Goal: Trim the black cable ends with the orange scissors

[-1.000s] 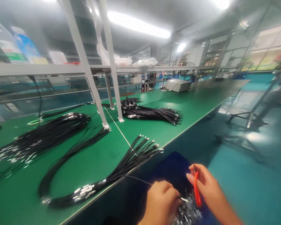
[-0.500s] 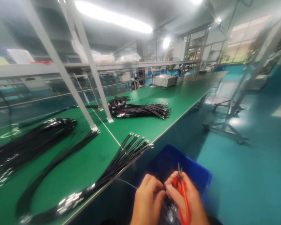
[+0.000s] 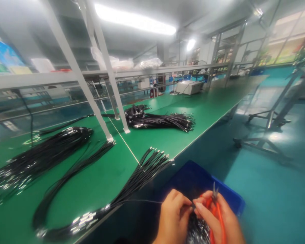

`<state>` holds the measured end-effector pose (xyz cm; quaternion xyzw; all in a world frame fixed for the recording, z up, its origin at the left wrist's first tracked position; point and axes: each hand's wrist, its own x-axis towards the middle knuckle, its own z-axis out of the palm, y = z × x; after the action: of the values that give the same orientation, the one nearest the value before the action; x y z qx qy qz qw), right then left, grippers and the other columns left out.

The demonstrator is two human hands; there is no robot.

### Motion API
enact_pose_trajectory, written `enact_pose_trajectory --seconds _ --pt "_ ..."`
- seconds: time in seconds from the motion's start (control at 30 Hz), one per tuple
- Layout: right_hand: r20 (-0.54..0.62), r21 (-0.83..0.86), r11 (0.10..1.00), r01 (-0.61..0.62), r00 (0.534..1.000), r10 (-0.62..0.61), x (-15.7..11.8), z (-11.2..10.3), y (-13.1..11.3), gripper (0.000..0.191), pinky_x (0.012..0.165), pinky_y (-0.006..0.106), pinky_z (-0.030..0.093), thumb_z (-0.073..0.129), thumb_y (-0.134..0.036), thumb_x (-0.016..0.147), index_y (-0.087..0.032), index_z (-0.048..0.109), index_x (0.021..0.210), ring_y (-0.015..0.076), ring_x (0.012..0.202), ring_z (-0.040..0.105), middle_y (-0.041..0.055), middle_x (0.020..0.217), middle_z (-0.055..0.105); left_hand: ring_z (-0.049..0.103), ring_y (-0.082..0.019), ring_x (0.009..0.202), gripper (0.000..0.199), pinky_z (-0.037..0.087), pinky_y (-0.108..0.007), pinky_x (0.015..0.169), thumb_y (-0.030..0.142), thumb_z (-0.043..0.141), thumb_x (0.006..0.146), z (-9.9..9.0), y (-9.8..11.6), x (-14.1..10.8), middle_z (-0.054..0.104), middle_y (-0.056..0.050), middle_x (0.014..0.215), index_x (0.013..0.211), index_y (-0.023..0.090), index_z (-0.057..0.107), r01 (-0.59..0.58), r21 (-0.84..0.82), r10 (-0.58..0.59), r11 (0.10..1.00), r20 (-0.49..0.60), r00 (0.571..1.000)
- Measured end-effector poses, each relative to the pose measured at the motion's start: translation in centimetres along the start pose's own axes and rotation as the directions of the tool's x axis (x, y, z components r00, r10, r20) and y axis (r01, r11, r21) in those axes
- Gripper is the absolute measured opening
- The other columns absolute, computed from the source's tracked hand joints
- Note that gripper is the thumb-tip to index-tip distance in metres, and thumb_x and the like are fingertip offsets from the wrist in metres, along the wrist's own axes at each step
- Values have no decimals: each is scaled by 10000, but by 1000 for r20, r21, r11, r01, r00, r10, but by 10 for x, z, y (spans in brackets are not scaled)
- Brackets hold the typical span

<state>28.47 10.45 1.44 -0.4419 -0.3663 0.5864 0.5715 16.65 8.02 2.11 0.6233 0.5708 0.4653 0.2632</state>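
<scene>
My left hand [image 3: 175,215] pinches a thin dark cable [image 3: 142,201] that runs from the bundle at the bench edge. Beside it, my right hand [image 3: 218,217] holds pliers with red handles [image 3: 220,222], their metal jaws pointing up, while its thumb and forefinger pinch the cable's small dark end close to my left fingertips. Under both hands lies a heap of dark, shiny pieces [image 3: 198,230] near a blue bin [image 3: 228,191]. A fanned bundle of black cables with silvery tips [image 3: 139,173] lies along the bench's front edge.
More black cable bundles lie on the green bench [image 3: 104,179] at the left [image 3: 53,149] and farther back [image 3: 162,121]. Slanted white posts [image 3: 101,123] rise from it to a shelf [image 3: 35,79]. A pale box [image 3: 189,87] stands farther along. A wheeled metal frame [image 3: 266,142] is at the right.
The view has shifted, so the bench and bundles appear farther right. Both hands appear farther right too, still close together with the cable and the pliers.
</scene>
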Motion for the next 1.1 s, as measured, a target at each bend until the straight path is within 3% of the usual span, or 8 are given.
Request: enact_pose_trajectory --seconds 0.2,0.27,0.3,0.4,0.5,0.87,1.03,1.1 --pt "-44 -22 1000 -17 999 16 8 -5 -5 452 534 203 527 866 -420 504 -208 565 764 130 535 620 -43 597 661 598 -139 825 141 456 -212 740 90 606 792 -12 7 15 641 -4 863 845 212 654 -32 226 18 974 67 998" --pt "-57 -8 999 -36 998 35 13 -6 -5 456 507 199 525 876 -404 479 -210 568 753 125 506 613 -49 584 658 580 -167 969 198 437 -252 860 224 646 806 -41 5 20 649 -8 1027 1001 253 645 38 543 -54 839 14 998" --pt "-71 17 998 -62 995 64 15 -6 -5 466 490 205 527 882 -401 453 -211 566 738 129 491 611 -50 571 655 567 -181 1016 224 432 -273 881 289 607 842 -59 2 21 640 -12 1087 1064 267 624 149 730 -127 667 -85 988" --pt "-101 103 981 -164 980 174 17 -2 -7 494 449 225 535 896 -398 367 -211 554 670 150 463 613 -45 525 647 576 -334 981 277 430 -456 819 303 501 901 -113 -15 13 651 -165 1019 1052 107 626 359 824 -232 439 -282 931" --pt "-134 124 984 -126 981 142 13 5 -11 493 482 183 529 897 -380 364 -213 569 692 124 493 615 -50 557 664 617 -333 844 233 443 -428 719 291 504 899 -143 -36 -1 671 -140 843 854 116 651 390 859 -303 331 -295 906" --pt "-185 104 993 -57 980 76 12 8 -18 476 443 182 493 883 -408 423 -209 562 714 111 451 583 -59 534 643 632 -192 792 229 404 -268 609 272 404 950 -136 -66 18 678 -16 845 826 207 586 345 874 -297 342 -247 922" --pt "-61 42 999 -32 998 34 8 9 -15 461 494 233 518 881 -379 469 -209 556 749 145 499 619 -45 579 658 613 -277 863 204 446 -364 723 259 443 918 -134 -35 21 677 -102 900 905 166 624 312 871 -248 380 -229 941" --pt "-28 8 1000 4 1000 -4 6 10 -17 442 480 240 505 861 -397 503 -215 536 740 145 479 608 -47 566 647 582 -268 972 205 437 -374 839 258 454 911 -114 -13 19 664 -100 1005 1010 175 613 217 840 -170 498 -151 974"
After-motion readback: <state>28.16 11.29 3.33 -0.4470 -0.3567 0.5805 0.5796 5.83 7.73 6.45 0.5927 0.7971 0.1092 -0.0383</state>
